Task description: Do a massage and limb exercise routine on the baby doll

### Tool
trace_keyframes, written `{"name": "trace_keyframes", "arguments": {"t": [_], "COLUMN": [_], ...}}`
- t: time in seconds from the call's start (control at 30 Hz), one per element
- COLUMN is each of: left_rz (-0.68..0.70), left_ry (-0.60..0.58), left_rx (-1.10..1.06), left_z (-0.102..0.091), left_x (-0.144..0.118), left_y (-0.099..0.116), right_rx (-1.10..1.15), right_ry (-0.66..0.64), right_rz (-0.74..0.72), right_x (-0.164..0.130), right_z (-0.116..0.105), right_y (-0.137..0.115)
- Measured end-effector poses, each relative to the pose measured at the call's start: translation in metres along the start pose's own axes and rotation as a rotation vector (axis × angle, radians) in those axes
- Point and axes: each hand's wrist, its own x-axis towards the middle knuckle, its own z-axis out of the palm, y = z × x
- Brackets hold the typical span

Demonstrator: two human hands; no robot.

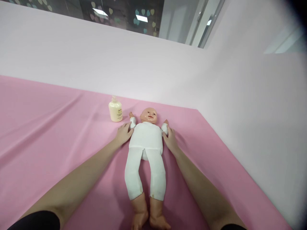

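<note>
A baby doll (146, 137) in a white cloth body lies on its back on the pink sheet (79, 150), head away from me and bare feet toward me. Both its arms are raised beside the head. My left hand (123, 133) grips the doll's arm on the left, thumb and fingers on either side of the white sleeve. On the other side, my right hand (170, 138) holds the doll's other arm in the same way. Just beyond my left hand stands a cream-coloured pump bottle (115, 110) with dark print on its front.
White walls (107, 64) rise behind and to the right of the pink surface. Above the back wall is a window (129, 16) with heart-shaped stickers and light reflections. Folds run across the sheet at the left.
</note>
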Motion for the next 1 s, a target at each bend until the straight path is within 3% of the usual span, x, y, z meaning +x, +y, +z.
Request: {"name": "trace_keyframes", "arguments": {"t": [0.33,0.43,0.57,0.67,0.87,1.0], "left_rz": [-0.010,0.020,0.123,0.232,0.477,0.436], "left_ry": [-0.013,0.010,0.140,0.193,0.115,0.109], "left_rx": [-0.002,-0.111,-0.309,-0.320,-0.219,-0.211], "left_z": [-0.002,-0.003,-0.007,-0.010,-0.014,-0.012], "left_x": [-0.001,-0.002,-0.004,-0.008,-0.012,-0.010], "left_y": [0.002,0.001,0.005,0.011,0.014,0.014], "right_rx": [0.101,0.158,0.258,0.259,0.148,0.130], "right_ry": [-0.080,-0.062,0.028,0.047,-0.046,-0.085], "right_rz": [-0.016,-0.008,-0.123,-0.218,-0.368,-0.316], "right_x": [-0.001,-0.003,-0.006,-0.009,-0.014,-0.011], "right_z": [-0.002,-0.003,-0.008,-0.011,-0.011,-0.005], "right_y": [-0.003,-0.005,-0.013,-0.020,-0.025,-0.021]}}
